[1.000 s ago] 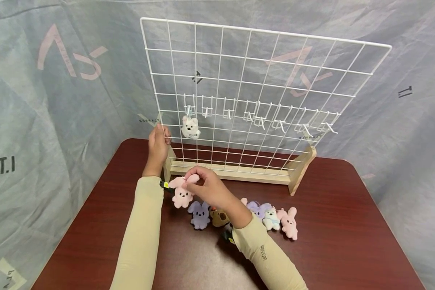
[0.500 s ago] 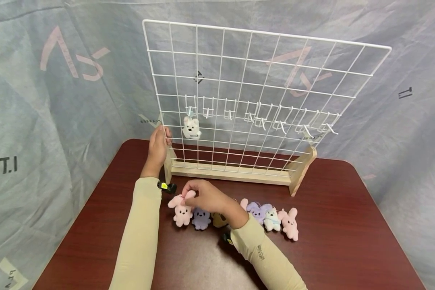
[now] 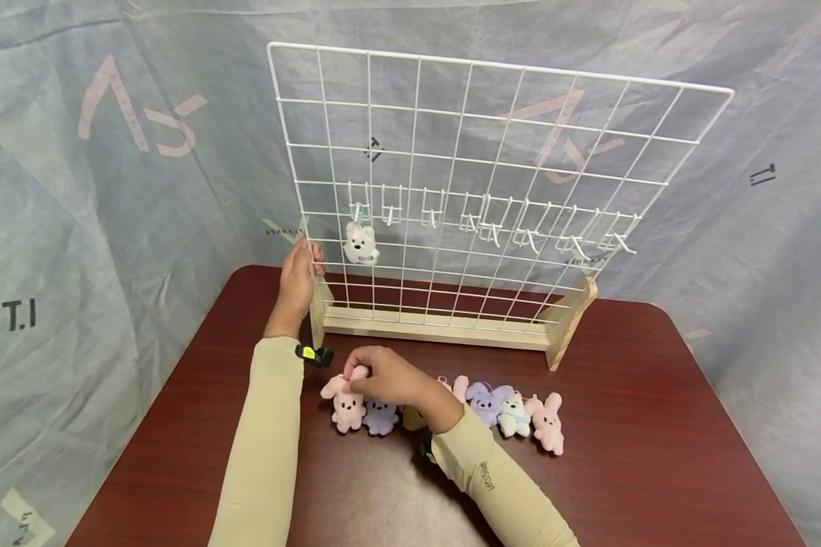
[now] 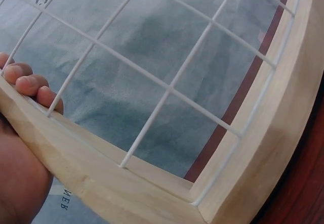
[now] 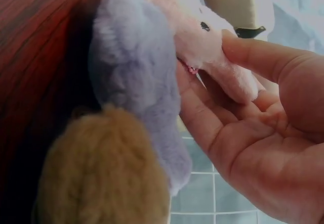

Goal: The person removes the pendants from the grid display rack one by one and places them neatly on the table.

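My left hand (image 3: 298, 275) grips the left side of the white wire grid rack (image 3: 461, 114), its fingers curled round the wooden upright (image 4: 76, 168) in the left wrist view. Low over the table, my right hand (image 3: 391, 378) pinches a pink plush bunny (image 3: 348, 411) by the head, near its ears. In the right wrist view the thumb presses the pink bunny (image 5: 195, 27) against the fingers. Right beside it is a purple plush bunny (image 3: 381, 417). A brown plush (image 3: 413, 417) is partly hidden behind my right wrist.
A white plush bear (image 3: 361, 244) hangs from the leftmost hook of the rack. Several bare white hooks (image 3: 528, 237) run to its right. On the table to the right lie another purple bunny (image 3: 486, 403), a white plush with a blue scarf (image 3: 514, 416) and a pink bunny (image 3: 549, 422).
My right hand has lowered the pink bunny from near the rack's base toward the table, beside the purple bunny. My left hand has kept its grip on the rack.
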The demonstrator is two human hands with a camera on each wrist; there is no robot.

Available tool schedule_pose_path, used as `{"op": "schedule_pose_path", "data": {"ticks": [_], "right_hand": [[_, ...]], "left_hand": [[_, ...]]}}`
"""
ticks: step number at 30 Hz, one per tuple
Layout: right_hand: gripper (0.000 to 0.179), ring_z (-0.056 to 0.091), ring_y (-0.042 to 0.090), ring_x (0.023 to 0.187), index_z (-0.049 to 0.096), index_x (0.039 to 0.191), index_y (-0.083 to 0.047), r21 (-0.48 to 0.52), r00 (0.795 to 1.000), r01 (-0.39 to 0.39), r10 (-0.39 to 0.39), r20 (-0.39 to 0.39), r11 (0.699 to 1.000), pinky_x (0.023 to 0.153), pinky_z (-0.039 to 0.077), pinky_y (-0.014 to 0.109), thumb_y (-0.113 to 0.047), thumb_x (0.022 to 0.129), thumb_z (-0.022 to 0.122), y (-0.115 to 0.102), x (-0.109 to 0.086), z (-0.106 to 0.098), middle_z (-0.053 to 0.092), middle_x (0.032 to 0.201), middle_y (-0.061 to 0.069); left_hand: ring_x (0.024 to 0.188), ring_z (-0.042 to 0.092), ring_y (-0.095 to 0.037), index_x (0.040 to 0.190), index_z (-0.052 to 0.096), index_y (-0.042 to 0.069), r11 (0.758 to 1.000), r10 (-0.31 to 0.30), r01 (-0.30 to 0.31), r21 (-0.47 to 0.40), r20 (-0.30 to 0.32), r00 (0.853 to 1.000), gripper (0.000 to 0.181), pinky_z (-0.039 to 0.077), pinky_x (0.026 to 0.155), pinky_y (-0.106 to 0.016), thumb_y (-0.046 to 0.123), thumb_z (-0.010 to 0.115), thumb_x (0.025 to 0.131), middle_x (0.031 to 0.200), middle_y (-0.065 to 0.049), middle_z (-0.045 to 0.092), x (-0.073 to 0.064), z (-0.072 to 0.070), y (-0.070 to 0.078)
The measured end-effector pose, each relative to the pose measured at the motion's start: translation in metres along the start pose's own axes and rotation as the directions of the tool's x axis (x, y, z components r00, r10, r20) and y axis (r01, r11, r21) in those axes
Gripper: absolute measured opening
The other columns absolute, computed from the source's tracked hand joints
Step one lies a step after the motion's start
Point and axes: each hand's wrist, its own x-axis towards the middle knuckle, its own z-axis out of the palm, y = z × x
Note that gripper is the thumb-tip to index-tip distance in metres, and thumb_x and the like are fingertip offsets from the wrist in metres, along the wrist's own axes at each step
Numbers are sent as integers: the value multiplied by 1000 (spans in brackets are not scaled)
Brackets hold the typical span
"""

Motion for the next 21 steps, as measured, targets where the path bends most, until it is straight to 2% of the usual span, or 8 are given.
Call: {"op": "schedule_pose_path", "data": {"ticks": [8, 16, 21], "right_hand": [[4, 65, 12, 60, 68, 97, -11, -23, 999, -30, 31, 45, 999, 55, 52, 22, -8, 96, 72, 6, 1, 0, 65, 85, -2], [2, 60, 9, 56, 70, 99, -10, -46, 994, -50, 54, 94, 998, 53, 48, 21, -11, 98, 72, 10, 0, -3, 64, 80, -3], [2, 59, 11, 53, 74, 101, -11, -37, 989, -80, 84, 123, 996, 51, 47, 22, -10, 100, 72, 9, -1, -4, 66, 74, 2]], "left_hand": [[70, 34, -13, 86, 43, 11, 1000, 3, -3, -6, -13, 1000, 36, 29, 66, -29, 22, 24, 115, 79, 1, 37, 0, 1, -2], [70, 34, -13, 86, 43, 11, 1000, 7, -7, -14, -31, 999, 36, 28, 67, -30, 21, 24, 115, 79, 0, 36, -2, 3, -2], [71, 33, -15, 86, 43, 11, 1000, -8, 6, -29, -51, 999, 34, 28, 67, -31, 13, 22, 112, 78, 0, 37, -1, 4, 0]]}}
